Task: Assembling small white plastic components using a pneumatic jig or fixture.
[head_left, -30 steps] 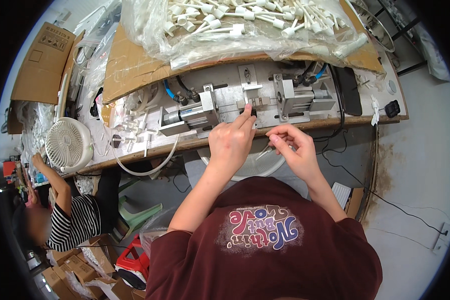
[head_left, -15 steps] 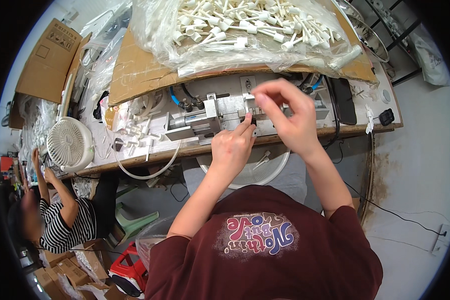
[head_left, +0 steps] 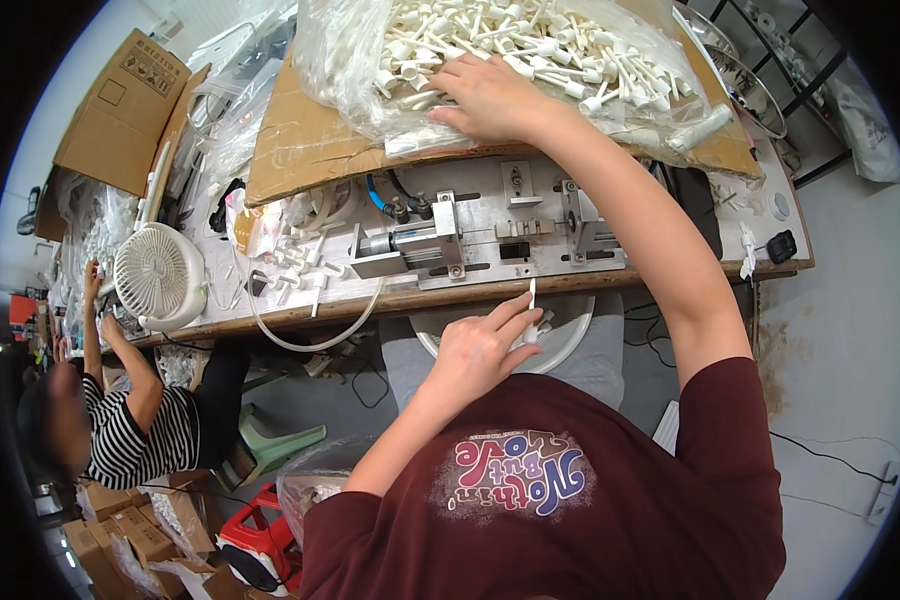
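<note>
My left hand [head_left: 478, 350] is over the lap in front of the bench, thumb and fingers closed on a small white plastic part [head_left: 532, 288] with a thin stem. Just below it is a white mesh basket [head_left: 568, 345], partly hidden by the hand. My right hand [head_left: 492, 98] lies stretched out on the near left side of a pile of white plastic stemmed cups [head_left: 560, 45], its fingers slightly apart and touching them. Between the two hands, on the bench edge, sits a metal clamping fixture [head_left: 480, 235] with a cylinder and a slotted block; neither hand touches it.
Cardboard and clear plastic [head_left: 310, 140] under the pile overhang the fixture. Loose white fittings [head_left: 295, 265] and a white fan [head_left: 160, 275] stand left. A curved white tube [head_left: 320, 345] hangs over the bench edge. A person in a striped shirt [head_left: 135, 440] works at far left.
My right hand has moved from the fixture up to the pile. My left hand has drawn back from the fixture toward me, over the basket, with the white plastic part.
</note>
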Demonstrator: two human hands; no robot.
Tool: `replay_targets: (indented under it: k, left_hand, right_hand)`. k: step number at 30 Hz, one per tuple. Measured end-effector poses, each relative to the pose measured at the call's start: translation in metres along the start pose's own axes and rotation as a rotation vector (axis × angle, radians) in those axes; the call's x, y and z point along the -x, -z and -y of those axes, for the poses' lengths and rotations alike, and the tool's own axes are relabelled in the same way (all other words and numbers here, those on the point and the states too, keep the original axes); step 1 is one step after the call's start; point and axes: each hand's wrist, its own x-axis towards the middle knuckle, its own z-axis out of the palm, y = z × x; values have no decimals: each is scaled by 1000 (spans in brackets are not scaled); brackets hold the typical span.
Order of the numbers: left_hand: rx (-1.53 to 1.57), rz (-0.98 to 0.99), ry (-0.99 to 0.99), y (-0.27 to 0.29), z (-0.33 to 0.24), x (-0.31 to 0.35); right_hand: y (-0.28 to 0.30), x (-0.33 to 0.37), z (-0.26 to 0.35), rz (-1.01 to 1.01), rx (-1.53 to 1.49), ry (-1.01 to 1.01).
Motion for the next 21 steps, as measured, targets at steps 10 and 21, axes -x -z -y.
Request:
replay_targets:
  k: [10, 21]
  left_hand:
    - [48, 13, -13, -9, 4, 21]
    - [534, -74, 152, 3, -2, -3]
  right_hand:
    - [9, 52, -20, -91, -69, -98]
    - [18, 68, -6, -613, -340, -212]
